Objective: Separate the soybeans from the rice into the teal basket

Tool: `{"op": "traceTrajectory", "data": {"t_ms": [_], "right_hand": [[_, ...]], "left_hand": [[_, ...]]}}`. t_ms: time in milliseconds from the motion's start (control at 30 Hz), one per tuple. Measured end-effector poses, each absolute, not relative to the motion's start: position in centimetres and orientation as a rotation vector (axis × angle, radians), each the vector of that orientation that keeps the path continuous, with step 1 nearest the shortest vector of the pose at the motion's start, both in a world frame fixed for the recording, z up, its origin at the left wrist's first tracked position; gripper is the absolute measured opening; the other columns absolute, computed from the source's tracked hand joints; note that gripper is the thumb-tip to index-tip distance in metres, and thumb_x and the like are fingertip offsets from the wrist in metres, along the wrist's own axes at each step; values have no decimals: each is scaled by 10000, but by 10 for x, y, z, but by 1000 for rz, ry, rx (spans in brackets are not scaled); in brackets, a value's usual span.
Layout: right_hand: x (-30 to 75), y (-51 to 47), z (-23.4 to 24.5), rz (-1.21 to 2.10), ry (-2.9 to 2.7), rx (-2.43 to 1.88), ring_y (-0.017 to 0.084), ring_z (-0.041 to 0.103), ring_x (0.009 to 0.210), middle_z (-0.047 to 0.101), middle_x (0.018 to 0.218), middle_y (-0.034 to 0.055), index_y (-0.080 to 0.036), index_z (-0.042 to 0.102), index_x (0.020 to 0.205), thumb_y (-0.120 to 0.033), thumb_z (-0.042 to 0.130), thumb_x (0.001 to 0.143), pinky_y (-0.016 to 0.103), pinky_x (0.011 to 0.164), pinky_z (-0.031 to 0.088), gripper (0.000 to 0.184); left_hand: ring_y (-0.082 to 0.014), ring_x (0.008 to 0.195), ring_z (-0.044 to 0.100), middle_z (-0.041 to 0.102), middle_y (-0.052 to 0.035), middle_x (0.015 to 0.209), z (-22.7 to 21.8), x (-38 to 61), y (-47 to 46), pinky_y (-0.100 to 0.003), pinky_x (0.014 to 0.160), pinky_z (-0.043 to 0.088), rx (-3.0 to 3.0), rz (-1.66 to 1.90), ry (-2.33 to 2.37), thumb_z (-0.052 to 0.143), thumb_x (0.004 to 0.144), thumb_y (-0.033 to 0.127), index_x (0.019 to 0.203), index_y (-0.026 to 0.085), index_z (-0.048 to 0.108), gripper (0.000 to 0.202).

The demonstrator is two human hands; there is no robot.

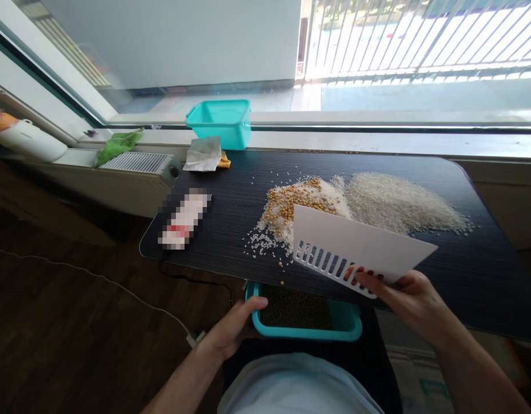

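Observation:
My left hand grips the left end of a turquoise tub, thumb over its rim. Small dark greenish-brown grains fill the bottom of the tub, which is just below the table's front edge. In my right hand is a white plastic scraper with a row of slots along its lower edge. The scraper is tilted over the table, its left end in front of a heap of white grains mixed with yellow beans. A larger pile of white rice adjoins that heap on the right.
Another turquoise tub stands at the back by the window, with a crumpled white packet before it. A blurred-out pale object lies on the left of the dark table. Green cloth rests on the radiator.

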State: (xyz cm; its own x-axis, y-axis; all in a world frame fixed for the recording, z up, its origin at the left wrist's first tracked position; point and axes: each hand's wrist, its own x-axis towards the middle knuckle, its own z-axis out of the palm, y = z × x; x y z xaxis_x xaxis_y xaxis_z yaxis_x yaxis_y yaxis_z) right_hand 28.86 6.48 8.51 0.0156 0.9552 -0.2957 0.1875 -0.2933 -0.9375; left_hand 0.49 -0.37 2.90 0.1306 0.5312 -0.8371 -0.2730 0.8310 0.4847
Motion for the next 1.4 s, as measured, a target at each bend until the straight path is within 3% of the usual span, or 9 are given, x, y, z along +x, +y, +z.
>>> {"op": "traceTrajectory", "data": {"t_ms": [267,400,633,800,967,1233,1400], "right_hand": [[276,60,77,1296,-1325,-1468,261,728,653,784,757,75,-204,806,722,-624,800,588,356,635,628,441],[251,58,72,1288,-1419,-1336,266,744,739,793,842,64,-208,807,861,-539,768,693,365,715,632,374],[210,65,49,1166,-1735,-1166,199,727,712,782,849,30,-232,781,900,-335,647,866,283,666,612,173],[197,70,52,963,-1975,-903,176,722,831,767,974,62,-242,779,977,-240,572,925,258,754,587,213],[199,59,68,996,-2115,-798,169,720,845,765,982,77,-237,764,1044,-208,536,942,242,747,581,252],[194,74,64,898,-1852,-1259,227,723,788,774,921,63,-205,765,972,-354,607,882,306,720,590,235],[179,120,82,701,-1906,-1297,233,706,727,752,783,48,-194,770,864,-374,566,881,305,668,550,272]], "left_hand": [[-217,776,670,742,-72,879,31,-1,-3,-316,623,569,251,594,1323,771,593,461,982,128,664,523],[-201,749,666,735,-57,854,31,-13,-9,-306,611,568,251,613,1348,755,622,461,991,131,652,506],[-224,778,679,733,-65,859,39,-36,-15,-311,618,573,235,642,1431,748,614,486,965,145,640,501],[-253,840,690,736,-70,916,41,-47,-16,-346,660,589,226,678,1454,756,618,479,1000,156,625,517],[-267,899,699,740,-75,979,39,-53,-18,-343,681,583,255,732,1384,723,686,472,1086,167,612,515],[-245,795,703,736,-68,861,36,-53,-17,-333,644,573,226,707,1423,724,664,476,979,147,625,466],[-228,731,694,735,-65,829,34,-56,-18,-330,631,561,201,729,1423,721,665,466,981,142,608,466]]}}
